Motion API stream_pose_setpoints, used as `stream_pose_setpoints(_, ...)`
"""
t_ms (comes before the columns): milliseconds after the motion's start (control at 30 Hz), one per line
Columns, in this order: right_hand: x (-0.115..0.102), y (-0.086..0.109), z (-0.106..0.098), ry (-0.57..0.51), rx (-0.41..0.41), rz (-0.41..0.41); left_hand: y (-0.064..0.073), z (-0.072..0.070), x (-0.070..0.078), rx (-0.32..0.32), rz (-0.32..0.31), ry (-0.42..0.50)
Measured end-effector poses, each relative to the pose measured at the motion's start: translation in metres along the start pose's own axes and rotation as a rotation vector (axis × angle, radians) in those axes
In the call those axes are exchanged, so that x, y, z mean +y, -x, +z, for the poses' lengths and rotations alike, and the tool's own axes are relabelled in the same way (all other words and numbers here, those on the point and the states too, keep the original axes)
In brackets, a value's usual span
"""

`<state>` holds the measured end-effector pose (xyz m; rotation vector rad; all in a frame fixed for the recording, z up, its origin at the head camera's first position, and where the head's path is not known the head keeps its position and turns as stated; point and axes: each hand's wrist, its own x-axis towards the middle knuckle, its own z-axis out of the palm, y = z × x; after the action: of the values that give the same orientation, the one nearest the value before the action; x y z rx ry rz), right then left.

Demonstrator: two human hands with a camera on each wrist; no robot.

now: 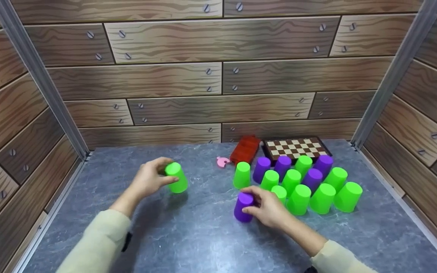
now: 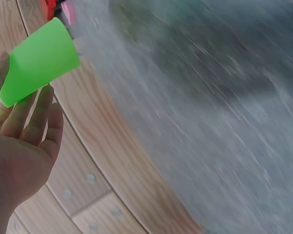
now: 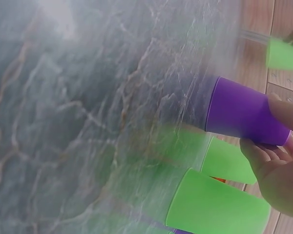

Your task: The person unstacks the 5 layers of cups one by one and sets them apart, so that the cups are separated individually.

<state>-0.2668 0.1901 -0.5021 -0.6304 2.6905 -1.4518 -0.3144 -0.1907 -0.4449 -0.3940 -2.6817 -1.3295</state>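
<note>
On the left of the table, my left hand [image 1: 152, 178] pinches an upside-down green cup [image 1: 177, 178] between thumb and fingers; the left wrist view shows the same green cup [image 2: 41, 63] held near its narrow end. My right hand [image 1: 269, 207] grips an upside-down purple cup [image 1: 243, 207] near the table's middle, in front of the other cups. In the right wrist view, thumb and fingers lie on either side of the purple cup [image 3: 244, 112]. Just behind that hand stands a lone green cup [image 1: 242, 175], with more green and purple cups to its right.
Several upside-down cups, such as a green one [image 1: 348, 197] and a purple one [image 1: 323, 165], crowd the right side. Behind them lies a checkered board [image 1: 296, 147]. A red case [image 1: 245, 149] and a pink piece [image 1: 223, 162] lie near the back wall [image 1: 173, 110].
</note>
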Motion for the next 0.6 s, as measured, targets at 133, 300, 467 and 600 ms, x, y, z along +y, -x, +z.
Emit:
stream_pose_setpoints(133,-0.001,0.0,0.001,0.0,-0.001,0.004,-0.013,0.022,0.008,0.009,0.022,0.015)
stream_pose_setpoints(300,-0.003,0.0,-0.001,-0.003,0.0,0.017,-0.026,0.047,0.013,0.001,0.052,0.022)
stream_pose_setpoints(467,-0.003,0.0,0.001,-0.01,-0.01,0.017,-0.033,0.069,0.012,-0.027,0.061,0.025)
stream_pose_setpoints(600,-0.002,0.001,0.002,-0.015,-0.007,0.029,-0.037,0.084,0.01,-0.06,0.05,0.039)
